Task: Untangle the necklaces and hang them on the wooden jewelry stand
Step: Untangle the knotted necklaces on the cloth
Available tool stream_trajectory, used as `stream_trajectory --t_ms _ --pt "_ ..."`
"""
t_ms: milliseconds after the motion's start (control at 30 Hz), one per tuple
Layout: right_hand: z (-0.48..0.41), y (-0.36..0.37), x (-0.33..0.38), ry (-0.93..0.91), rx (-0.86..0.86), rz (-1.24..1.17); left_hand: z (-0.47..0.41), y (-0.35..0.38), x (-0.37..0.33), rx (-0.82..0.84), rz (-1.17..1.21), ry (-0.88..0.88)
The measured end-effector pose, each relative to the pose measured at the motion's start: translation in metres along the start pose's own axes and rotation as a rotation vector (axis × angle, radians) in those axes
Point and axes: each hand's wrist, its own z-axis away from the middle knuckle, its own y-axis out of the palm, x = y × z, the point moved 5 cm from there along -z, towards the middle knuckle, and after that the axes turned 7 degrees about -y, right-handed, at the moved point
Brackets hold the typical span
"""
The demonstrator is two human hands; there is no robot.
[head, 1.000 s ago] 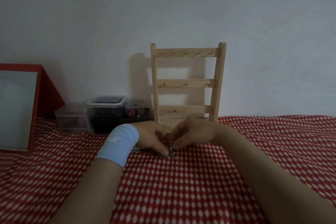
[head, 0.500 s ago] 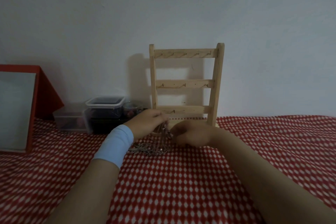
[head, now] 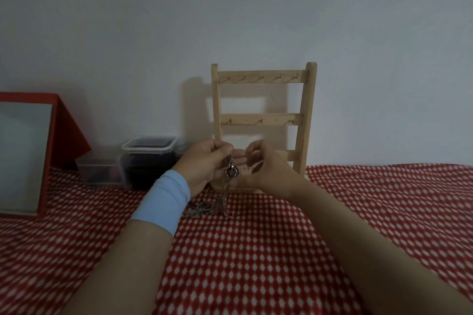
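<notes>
The table [head: 256, 250] fills the lower half of the frame under a red cloth [head: 384, 199] with a white diamond pattern, running back to a pale wall [head: 230, 7]. At its far edge, centre frame, the wooden jewelry stand [head: 304, 115] stands upright, with a loose heap of necklaces [head: 202, 208] lying on the cloth just in front of its base. Left of the stand sit a lidded clear tub [head: 149, 144] with dark contents and a low clear box [head: 99, 171] beside it, and a red-framed mirror [head: 23, 153] leans at the far left edge.

The left hand [head: 204, 165] and right hand [head: 267, 174] are hiding the lowest rung of the wooden stand [head: 263, 119]; the necklaces [head: 231, 172] are blurring together; the mirror [head: 23, 156] is running off the left edge.
</notes>
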Motion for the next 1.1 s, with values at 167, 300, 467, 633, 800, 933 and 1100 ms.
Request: stream_trajectory --t_ms 167,300,467,633,800,933,1100 --pt "-0.002 -0.004 0.011 -0.205 -0.150 0.053 -0.006 -0.004 0.003 -0.052 0.003 -0.042" --pt "-0.003 -0.008 0.009 -0.148 -0.140 -0.002 -0.005 -0.003 0.004 -0.073 -0.051 -0.059" --pt "-0.001 -0.003 0.006 -0.042 -0.049 -0.044 -0.003 0.000 0.005 -0.040 -0.117 -0.069" --pt "-0.004 -0.007 0.005 -0.030 -0.107 -0.074 -0.001 0.002 0.003 -0.005 -0.108 -0.076" --pt "-0.004 -0.017 0.002 0.075 -0.157 -0.477 0.008 -0.007 -0.003 0.009 -0.523 -0.137" --pt "-0.005 -0.017 0.003 0.093 -0.123 -0.607 0.008 -0.004 -0.003 0.082 -0.816 -0.114" --pt "-0.006 -0.019 0.008 0.055 -0.118 -0.633 0.004 0.014 0.002 0.087 -0.702 0.015"
